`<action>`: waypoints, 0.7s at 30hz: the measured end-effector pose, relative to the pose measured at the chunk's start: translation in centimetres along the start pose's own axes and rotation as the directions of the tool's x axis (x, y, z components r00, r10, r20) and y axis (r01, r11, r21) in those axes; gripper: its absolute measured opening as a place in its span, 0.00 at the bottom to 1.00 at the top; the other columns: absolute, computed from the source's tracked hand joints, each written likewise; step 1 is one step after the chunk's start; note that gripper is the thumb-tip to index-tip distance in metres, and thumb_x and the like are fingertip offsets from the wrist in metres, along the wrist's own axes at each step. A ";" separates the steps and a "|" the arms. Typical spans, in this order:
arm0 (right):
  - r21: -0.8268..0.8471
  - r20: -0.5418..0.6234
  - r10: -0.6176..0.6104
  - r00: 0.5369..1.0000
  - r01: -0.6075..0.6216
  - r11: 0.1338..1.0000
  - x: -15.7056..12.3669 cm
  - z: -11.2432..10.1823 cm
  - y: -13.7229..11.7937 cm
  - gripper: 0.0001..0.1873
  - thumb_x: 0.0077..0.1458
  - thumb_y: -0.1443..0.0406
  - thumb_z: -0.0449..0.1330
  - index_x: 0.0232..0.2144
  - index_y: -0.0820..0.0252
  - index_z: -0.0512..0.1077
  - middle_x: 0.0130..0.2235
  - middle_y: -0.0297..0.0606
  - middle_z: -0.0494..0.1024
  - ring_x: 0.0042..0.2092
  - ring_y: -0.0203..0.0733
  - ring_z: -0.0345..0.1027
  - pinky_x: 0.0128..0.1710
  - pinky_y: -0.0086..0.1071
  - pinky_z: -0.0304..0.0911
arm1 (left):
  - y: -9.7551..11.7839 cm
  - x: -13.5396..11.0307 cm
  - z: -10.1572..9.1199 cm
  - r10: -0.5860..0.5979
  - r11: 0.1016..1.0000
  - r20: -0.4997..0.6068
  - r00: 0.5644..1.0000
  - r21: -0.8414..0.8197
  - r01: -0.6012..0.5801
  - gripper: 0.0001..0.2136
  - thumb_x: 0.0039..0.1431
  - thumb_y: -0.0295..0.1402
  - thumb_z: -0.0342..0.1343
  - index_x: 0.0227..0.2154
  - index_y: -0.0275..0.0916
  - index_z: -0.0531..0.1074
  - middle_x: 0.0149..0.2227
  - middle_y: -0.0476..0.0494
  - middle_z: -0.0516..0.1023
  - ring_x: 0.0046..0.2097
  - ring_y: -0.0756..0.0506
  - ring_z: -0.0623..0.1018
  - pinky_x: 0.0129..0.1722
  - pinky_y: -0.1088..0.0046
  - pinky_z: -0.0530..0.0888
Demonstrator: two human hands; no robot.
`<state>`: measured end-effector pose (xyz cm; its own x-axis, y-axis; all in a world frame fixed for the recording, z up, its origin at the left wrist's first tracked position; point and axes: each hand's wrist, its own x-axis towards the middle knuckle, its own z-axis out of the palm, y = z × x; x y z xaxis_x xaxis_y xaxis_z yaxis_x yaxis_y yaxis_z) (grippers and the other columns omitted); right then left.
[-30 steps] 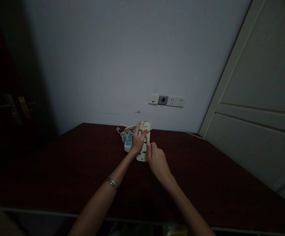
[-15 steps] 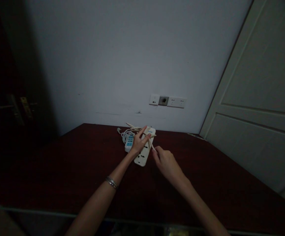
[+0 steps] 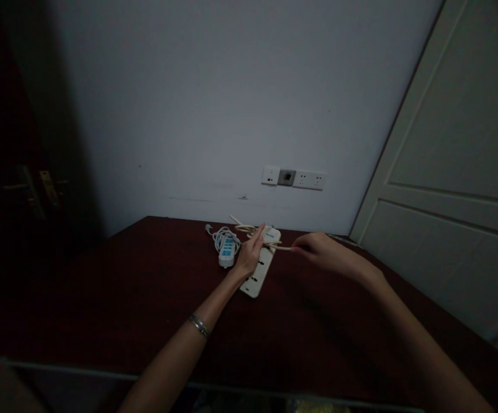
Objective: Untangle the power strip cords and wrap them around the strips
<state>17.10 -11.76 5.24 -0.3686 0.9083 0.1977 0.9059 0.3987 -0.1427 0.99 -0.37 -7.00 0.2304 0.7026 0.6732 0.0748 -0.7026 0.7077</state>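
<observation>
A long white power strip (image 3: 253,287) lies aslant on the dark red table, its off-white cord (image 3: 244,228) bundled over the far end. My left hand (image 3: 251,252) is closed over the strip's left side and the cord bundle; its palm hides part of both. In my right hand (image 3: 315,248), shut to the right of the strip, is a length of the cord, drawn straight between the hand and the bundle. Just left of my left hand sits a smaller white power strip (image 3: 226,261) with blue sockets, its white cord (image 3: 220,234) coiled at the far end.
The dark red table (image 3: 154,287) runs back to a pale wall (image 3: 188,115) with a row of wall sockets (image 3: 309,180). A white panelled door (image 3: 446,143) stands on the right. At the left is a dark door with a handle (image 3: 31,189).
My right hand has moved right and away from me, pulling the cord sideways. The long power strip and my left hand have shifted slightly right, uncovering more of the smaller strip.
</observation>
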 end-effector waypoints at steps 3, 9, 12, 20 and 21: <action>-0.161 0.044 -0.034 0.998 0.040 0.986 0.3 0.0 -0.3 0.13 0.50 0.71 0.50 0.30 0.64 0.75 0.33 0.46 0.77 0.31 0.39 0.68 0.31 0.30 0.55 | 0.0 -0.3 -0.5 0.062 0.981 0.054 0.997 0.183 -0.071 0.22 0.63 0.38 0.38 0.59 0.41 0.54 0.57 0.43 0.64 0.55 0.44 0.67 0.53 0.65 0.63; -0.275 0.145 -0.174 0.974 0.208 0.938 2.2 -1.1 0.1 0.12 0.48 0.72 0.52 0.29 0.63 0.76 0.32 0.44 0.78 0.34 0.39 0.69 0.35 0.30 0.55 | 0.2 -0.8 -1.0 0.159 0.881 0.198 0.967 0.414 -0.229 0.23 0.63 0.36 0.38 0.60 0.44 0.50 0.52 0.42 0.70 0.49 0.43 0.72 0.47 0.64 0.68; -0.172 0.192 -0.209 0.959 0.243 0.955 3.7 -1.6 0.9 0.12 0.51 0.69 0.52 0.29 0.65 0.76 0.29 0.43 0.77 0.29 0.36 0.66 0.30 0.28 0.54 | 0.3 -1.0 -1.0 0.210 0.856 0.243 0.947 0.423 -0.299 0.23 0.63 0.35 0.38 0.61 0.44 0.49 0.53 0.41 0.68 0.51 0.43 0.71 0.48 0.64 0.68; 0.096 0.159 -0.236 0.959 0.223 0.970 5.6 -1.3 1.6 0.16 0.54 0.62 0.51 0.28 0.67 0.75 0.24 0.36 0.72 0.24 0.32 0.57 0.25 0.27 0.52 | 0.7 -1.3 -0.5 0.223 0.925 0.182 0.958 0.270 -0.267 0.22 0.62 0.35 0.39 0.59 0.42 0.53 0.54 0.42 0.67 0.52 0.43 0.70 0.51 0.64 0.65; 0.118 0.134 -0.223 0.966 0.208 0.971 5.5 -1.3 1.6 0.16 0.54 0.62 0.51 0.29 0.67 0.75 0.24 0.36 0.73 0.25 0.33 0.58 0.26 0.27 0.53 | 0.6 -1.2 -0.5 0.218 0.945 0.140 0.966 0.219 -0.244 0.22 0.62 0.35 0.40 0.59 0.42 0.54 0.55 0.43 0.66 0.54 0.43 0.68 0.53 0.66 0.63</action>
<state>16.79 -6.34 7.33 -0.5857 0.8053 0.0923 0.7787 0.5906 -0.2118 0.30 -1.60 -7.25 0.3745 0.5101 0.7743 0.2269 -0.8601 0.4569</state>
